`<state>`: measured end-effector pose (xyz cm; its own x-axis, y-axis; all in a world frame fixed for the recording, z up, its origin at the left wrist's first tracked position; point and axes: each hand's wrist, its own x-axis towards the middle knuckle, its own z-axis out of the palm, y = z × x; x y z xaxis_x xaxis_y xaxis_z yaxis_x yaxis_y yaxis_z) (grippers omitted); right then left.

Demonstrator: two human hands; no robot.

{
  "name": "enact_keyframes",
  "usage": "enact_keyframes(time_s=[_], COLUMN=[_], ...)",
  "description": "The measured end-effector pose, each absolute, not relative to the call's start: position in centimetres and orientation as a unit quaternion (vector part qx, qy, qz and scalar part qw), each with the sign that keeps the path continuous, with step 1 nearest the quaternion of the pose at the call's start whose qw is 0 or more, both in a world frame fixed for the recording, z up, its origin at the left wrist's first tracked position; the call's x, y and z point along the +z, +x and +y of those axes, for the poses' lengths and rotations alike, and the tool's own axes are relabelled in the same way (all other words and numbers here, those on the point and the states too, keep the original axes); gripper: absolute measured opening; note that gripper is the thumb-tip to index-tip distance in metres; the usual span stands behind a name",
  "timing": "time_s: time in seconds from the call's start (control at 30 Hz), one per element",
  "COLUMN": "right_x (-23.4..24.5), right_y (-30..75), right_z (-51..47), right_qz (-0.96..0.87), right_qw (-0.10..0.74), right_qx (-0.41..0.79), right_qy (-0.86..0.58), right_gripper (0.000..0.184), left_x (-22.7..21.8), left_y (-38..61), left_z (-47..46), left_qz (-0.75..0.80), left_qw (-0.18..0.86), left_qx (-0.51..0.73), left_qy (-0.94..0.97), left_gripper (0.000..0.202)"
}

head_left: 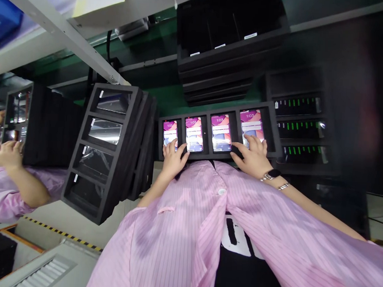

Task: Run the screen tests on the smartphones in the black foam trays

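Fingers spread, the left hand (174, 159) and right hand (253, 158) lie over the end phones (251, 120); the tray (207, 138), along the counter's (168, 98) near edge, likely keeps them apart.

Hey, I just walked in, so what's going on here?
A person in a pink striped smock has both bare hands at a black four-slot tray of lit rectangular smartphones. The left hand is over part of the leftmost phone, the right hand over part of the rightmost phone. All four read 1:03. Black slotted trays stand stacked to the left.
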<state>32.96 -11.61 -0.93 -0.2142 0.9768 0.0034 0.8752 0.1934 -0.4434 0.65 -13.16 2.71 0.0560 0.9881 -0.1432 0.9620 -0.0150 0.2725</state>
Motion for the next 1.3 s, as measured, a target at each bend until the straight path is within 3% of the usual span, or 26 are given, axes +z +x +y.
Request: enact_keyframes(time_s=[0.43,0.67,0.87,1.07,1.3], right_x=[-1.8,-0.4,1.3,-1.1,-2.1], right_y=[32.4,32.5,31.7,30.3,30.0], right_z=[-7.9,-2.3,-5.0,-8.4,-9.2], right_qz=[-0.744,-0.75,-0.783,-0.782,-0.795], right_qw=[0.118,0.15,0.16,0.172,0.172], right_qx=[0.166,0.155,0.162,0.231,0.223], right_qy=[-0.636,-0.625,-0.579,-0.553,-0.537], right_gripper=[0.044,0.052,0.055,0.059,0.059], left_x=[1.6,3.0,4.0,1.1,-0.2], left_y=[1.3,0.5,-0.1,0.7,1.2], left_z=[-9.1,-3.1,-6.0,-10.2,-11.3], left_qz=[0.684,0.695,0.681,0.678,0.688], left_qw=[0.181,0.129,0.111,0.146,0.147], left_qx=[0.028,0.101,0.139,0.097,0.086], left_qy=[0.706,0.7,0.711,0.714,0.705], left_gripper=[0.046,0.065,0.065,0.062,0.061])
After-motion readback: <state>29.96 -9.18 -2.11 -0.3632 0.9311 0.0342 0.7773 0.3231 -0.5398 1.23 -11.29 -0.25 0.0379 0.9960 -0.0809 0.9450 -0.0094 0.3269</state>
